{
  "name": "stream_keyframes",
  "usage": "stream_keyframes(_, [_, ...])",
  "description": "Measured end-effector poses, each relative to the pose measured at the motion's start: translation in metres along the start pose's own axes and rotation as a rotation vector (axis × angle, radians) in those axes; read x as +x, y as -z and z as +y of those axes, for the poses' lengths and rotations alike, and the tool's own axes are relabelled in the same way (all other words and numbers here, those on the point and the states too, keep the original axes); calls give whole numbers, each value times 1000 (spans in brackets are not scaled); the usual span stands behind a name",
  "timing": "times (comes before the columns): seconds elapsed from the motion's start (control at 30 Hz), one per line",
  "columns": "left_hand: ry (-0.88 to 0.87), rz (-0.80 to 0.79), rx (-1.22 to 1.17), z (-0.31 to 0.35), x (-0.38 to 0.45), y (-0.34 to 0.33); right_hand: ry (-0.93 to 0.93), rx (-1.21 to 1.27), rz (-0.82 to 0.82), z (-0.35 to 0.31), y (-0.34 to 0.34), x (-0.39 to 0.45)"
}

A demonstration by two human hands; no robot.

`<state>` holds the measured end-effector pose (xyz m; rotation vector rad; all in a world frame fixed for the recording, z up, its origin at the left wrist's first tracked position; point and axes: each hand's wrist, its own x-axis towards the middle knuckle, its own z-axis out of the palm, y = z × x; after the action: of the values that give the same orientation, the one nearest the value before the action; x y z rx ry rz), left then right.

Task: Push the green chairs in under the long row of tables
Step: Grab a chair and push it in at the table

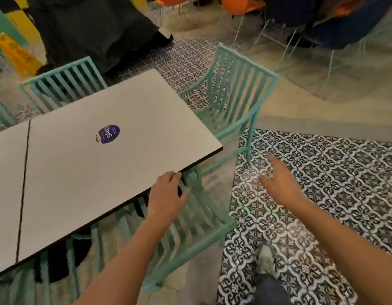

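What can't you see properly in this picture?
- Near chair: its seat and front legs are hidden under the table, head view.
- Right hand: fingers blurred by motion, so their pose is unclear.
- Sticker: small print too tiny to read.
- Far chair: its lower half is hidden behind the table.
- People at the top: cut off by the picture's edge.

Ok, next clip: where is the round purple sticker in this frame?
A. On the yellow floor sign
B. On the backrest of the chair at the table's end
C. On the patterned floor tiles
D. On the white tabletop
D. The purple sticker lies flat on the white tabletop, well in from its edges and just right of the seam between the two tables.
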<state>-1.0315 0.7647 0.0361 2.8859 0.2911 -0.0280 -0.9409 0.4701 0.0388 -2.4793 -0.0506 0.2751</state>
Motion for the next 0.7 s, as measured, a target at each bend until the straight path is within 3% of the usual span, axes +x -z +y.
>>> stream_keyframes(0.23, [-138,6,121,127,136,5,111,-94,44,56,115,102])
stream_keyframes(0.4, [-158,34,107,223,224,5,128,-188,-32,95,185,179])
stream_keyframes(0.7, [-168,44,156,311,370,-3,294,-185,-54,92,214,331])
